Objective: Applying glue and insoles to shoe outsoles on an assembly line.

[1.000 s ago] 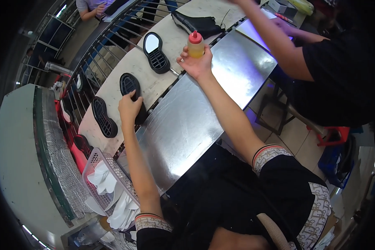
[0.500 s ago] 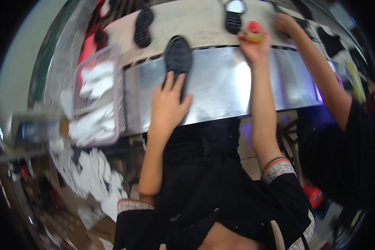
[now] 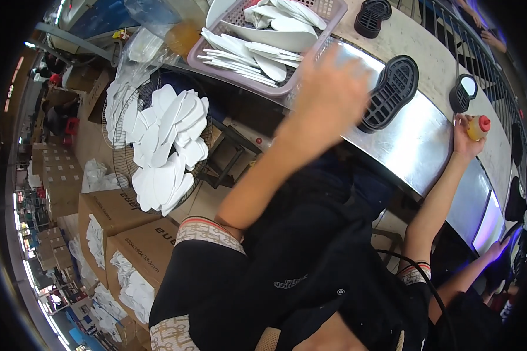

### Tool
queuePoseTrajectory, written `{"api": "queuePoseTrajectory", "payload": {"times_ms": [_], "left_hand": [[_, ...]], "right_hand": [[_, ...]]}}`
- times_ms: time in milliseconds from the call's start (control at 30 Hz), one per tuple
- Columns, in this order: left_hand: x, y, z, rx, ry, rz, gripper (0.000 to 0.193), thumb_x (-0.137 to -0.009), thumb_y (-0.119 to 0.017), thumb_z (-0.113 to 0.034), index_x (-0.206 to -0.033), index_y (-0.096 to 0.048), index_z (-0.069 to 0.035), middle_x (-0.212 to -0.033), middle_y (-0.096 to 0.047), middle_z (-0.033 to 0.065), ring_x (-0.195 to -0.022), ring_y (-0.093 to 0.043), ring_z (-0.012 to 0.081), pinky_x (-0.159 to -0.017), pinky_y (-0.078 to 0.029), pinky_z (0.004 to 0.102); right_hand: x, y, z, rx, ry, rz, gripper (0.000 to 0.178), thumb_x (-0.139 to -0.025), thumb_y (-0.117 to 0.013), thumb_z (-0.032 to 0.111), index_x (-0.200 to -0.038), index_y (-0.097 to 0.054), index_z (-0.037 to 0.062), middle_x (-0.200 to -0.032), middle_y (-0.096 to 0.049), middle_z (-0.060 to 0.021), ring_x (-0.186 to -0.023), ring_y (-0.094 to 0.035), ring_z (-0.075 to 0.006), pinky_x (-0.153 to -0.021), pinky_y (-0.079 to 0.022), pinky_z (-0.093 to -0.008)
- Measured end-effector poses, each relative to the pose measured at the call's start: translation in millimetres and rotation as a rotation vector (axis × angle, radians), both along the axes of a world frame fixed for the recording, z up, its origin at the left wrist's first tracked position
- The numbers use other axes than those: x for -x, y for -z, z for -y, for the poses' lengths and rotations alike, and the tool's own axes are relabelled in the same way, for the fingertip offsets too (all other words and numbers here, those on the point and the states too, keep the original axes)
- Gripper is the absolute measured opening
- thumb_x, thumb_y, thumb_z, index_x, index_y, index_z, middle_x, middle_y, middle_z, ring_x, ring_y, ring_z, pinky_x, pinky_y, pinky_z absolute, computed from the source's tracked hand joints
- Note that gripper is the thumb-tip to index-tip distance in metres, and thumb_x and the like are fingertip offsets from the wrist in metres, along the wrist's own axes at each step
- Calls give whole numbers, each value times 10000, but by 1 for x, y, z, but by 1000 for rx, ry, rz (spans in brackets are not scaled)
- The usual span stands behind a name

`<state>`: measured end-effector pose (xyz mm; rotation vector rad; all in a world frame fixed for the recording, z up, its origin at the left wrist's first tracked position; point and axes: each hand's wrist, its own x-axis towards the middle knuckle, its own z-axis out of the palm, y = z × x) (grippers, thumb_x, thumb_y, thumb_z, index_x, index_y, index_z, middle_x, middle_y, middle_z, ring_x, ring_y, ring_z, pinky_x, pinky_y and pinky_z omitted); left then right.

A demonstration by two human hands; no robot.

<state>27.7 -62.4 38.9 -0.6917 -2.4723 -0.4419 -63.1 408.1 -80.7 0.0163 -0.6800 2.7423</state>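
My right hand (image 3: 464, 140) grips a small squeeze bottle (image 3: 479, 128) with yellowish liquid and a red cap, over the far side of the metal ledge. My left hand (image 3: 332, 96) is smeared by motion between the lavender plastic basket (image 3: 287, 90) and a black shoe sole (image 3: 395, 88); its fingers cannot be made out. That sole lies across the shiny metal ledge (image 3: 416, 134), its gridded inner side facing up. White insoles (image 3: 269, 58) fill the basket. Beyond my right hand stands another black sole (image 3: 464, 92) with a white insole piece on it.
A further black sole (image 3: 372, 19) lies on the pale belt (image 3: 421, 47). At left, a wire basket (image 3: 122, 167) holds many white insoles, with cardboard boxes (image 3: 137, 248) below. A co-worker's hand (image 3: 498, 250) is at lower right.
The view has swung to the left. My left hand has left the black sole and moved toward the lavender basket. My right hand still holds the squeeze bottle.
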Motion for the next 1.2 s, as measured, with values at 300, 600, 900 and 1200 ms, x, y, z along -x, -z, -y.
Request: {"api": "queuePoseTrajectory", "payload": {"times_ms": [300,600,900,1200], "left_hand": [[51,-33,124,412,-202,323,171,-808,-640,-140,-937,-707,-50,-925,-670,156,-910,-626,313,-783,-470,398],[48,-59,-16,-877,188,637,366,-820,-691,-28,-1149,-532,-29,-916,-618,89,-795,-630,117,-655,-512,224],[123,24,-97,-148,123,763,375,-738,-652,-192,-1093,-666,-69,-818,-656,138,-734,-663,288,-689,-510,374],[180,28,-114,-688,179,910,459,-744,-756,-175,-1141,-634,21,-787,-692,137,-688,-659,168,-632,-513,294]], "right_hand": [[-3,0,11,10,-221,-210,579,-907,-267,452,-1106,-500,-39,-936,-526,-201,-846,-476,-301,-932,-375,-509],[-20,-7,14,7,21,1,476,-916,-356,396,-1086,-487,-30,-916,-501,-177,-796,-445,-252,-936,-365,-438],[-16,-18,33,108,35,-15,386,-878,-483,342,-1047,-505,-5,-849,-493,-118,-697,-421,-191,-879,-383,-399],[-10,-37,44,-46,65,173,359,-920,-519,370,-1029,-557,29,-878,-563,-78,-747,-484,-156,-668,-420,-297]]}}
